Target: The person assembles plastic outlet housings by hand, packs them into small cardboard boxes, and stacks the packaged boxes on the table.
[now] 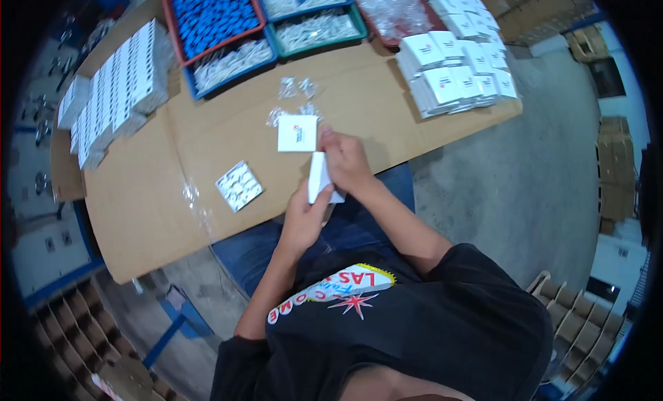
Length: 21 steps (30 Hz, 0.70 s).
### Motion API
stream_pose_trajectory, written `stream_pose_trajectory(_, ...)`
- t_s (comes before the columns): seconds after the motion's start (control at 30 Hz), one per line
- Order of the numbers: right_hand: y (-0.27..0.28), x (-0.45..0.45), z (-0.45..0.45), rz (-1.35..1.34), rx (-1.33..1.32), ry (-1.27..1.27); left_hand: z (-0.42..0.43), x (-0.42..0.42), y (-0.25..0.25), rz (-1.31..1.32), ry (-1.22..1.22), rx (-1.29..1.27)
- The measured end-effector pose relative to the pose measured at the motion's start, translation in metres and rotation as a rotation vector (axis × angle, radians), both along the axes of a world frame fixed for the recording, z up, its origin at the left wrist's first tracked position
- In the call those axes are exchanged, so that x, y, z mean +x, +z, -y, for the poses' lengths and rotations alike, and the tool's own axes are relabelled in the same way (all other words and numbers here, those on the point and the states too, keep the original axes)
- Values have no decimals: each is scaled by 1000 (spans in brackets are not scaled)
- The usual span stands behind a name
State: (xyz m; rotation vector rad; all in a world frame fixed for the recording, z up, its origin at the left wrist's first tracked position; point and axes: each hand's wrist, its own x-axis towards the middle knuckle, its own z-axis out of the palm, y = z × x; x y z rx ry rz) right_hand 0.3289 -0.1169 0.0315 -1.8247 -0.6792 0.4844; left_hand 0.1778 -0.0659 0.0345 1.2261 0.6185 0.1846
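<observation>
Near the table's front edge, my left hand (pixel 302 218) grips the lower left side of a small white box (pixel 318 178). My right hand (pixel 345 160) is closed on the upper right of the same box, which is tilted on edge. Just above the hands, a flat white square box with small print (pixel 297 134) lies on the cardboard tabletop (pixel 145 221). Small clear plastic bags (pixel 288 88) lie behind it. To the left sits a square box with a black-and-white pattern (pixel 239 186).
Stacked patterned boxes (pixel 117 90) line the back left. A red tray of blue parts (pixel 214 17), blue and green trays of white parts (pixel 318 29), and a tray of clear bags (pixel 397 11) stand at the back. White box stacks (pixel 452 76) stand at right.
</observation>
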Motion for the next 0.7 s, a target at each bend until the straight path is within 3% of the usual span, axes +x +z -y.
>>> stream_pose_trajectory(0.07,1,3,1,99,172,103,-7,-2,-14,-9,30,5)
stream_pose_trajectory(0.1,10,12,10,90,28,303,-12,3,4,-15,118,-156)
stream_pose_trajectory(0.13,18,13,17,98,31,291,-17,7,23,-25,207,-317)
stream_pose_trajectory(0.2,29,8,28,331,115,487,-29,-2,9,-5,232,-268)
stream_pose_trajectory(0.23,27,7,35,252,52,552,-34,-5,2,-12,169,-257)
stream_pose_trajectory(0.4,19,24,61,305,58,472,-24,7,11,34,15,-302)
stream_pose_trajectory(0.6,23,119,122,476,-41,-364,-18,16,16,7,-132,-65)
stream_pose_trajectory(0.7,28,184,169,510,-129,-654,-19,11,6,-41,-150,-75)
